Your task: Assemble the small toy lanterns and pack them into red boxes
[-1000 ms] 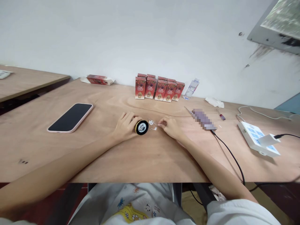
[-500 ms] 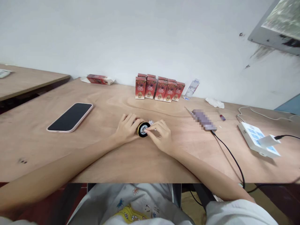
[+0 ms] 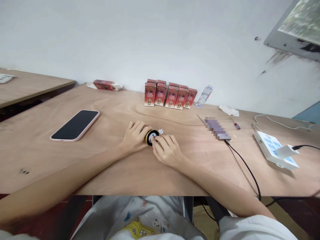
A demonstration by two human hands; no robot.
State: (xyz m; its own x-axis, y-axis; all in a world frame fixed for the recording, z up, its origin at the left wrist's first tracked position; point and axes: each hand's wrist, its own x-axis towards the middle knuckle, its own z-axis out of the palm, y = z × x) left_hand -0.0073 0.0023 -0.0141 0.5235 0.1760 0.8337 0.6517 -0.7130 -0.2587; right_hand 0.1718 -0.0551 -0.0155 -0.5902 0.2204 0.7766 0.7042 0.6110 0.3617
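Observation:
My left hand (image 3: 135,136) is wrapped round a small round object (image 3: 149,133) with a black and gold rim, its pale inner face turned toward me. On that face rest the fingertips of my right hand (image 3: 167,150), which are bent and close together. Whether they pinch a small part there is too small to tell. A small white piece (image 3: 161,131) lies on the table just beyond my right fingers.
Several red boxes (image 3: 160,94) stand by the wall beside a clear bottle (image 3: 205,96). A phone (image 3: 76,125) lies left. Rightward are a blurred purple device (image 3: 216,127), a small screwdriver (image 3: 237,126), and a white power strip (image 3: 272,148). An opened red box (image 3: 106,85) lies back left.
My right hand has shifted slightly left and down, its fingers now pressed lower on the round object's face. More of the small white piece shows. My left hand has hardly moved.

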